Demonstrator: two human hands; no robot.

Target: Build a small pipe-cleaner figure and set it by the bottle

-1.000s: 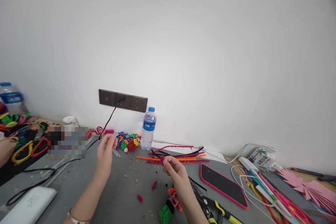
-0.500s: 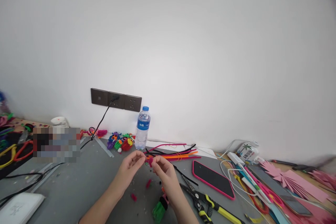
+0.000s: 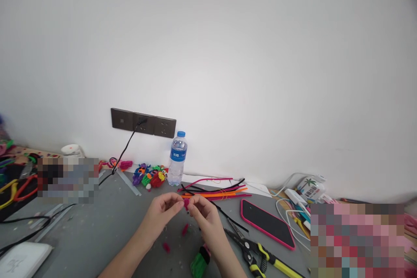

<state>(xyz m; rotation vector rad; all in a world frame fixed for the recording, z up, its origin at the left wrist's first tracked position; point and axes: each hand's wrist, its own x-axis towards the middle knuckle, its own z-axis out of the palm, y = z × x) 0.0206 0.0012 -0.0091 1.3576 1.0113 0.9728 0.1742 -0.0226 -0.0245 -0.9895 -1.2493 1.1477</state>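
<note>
Between the fingertips of both hands is a small magenta pipe cleaner piece (image 3: 186, 203), mostly hidden by the fingers. My left hand (image 3: 163, 213) pinches it from the left, thumb against forefinger. From the other side my right hand (image 3: 206, 216) pinches it too. Two short magenta fuzzy pieces (image 3: 166, 247) lie on the grey table below the hands. A green and black fuzzy figure (image 3: 200, 263) rests beside my right wrist, partly covered by it. Behind the hands lie long pipe cleaners (image 3: 228, 192) in black, orange and magenta.
Yellow-and-black pliers (image 3: 257, 252) and a pink-cased phone (image 3: 267, 224) lie to the right. A water bottle (image 3: 177, 159) stands against the wall near small fuzzy figures (image 3: 158, 178). Black cables (image 3: 45, 221) and a white box (image 3: 24, 260) are at left.
Both hands stay together around the magenta piece, with the left fingertips slightly further right and lower. The view has shifted a little.
</note>
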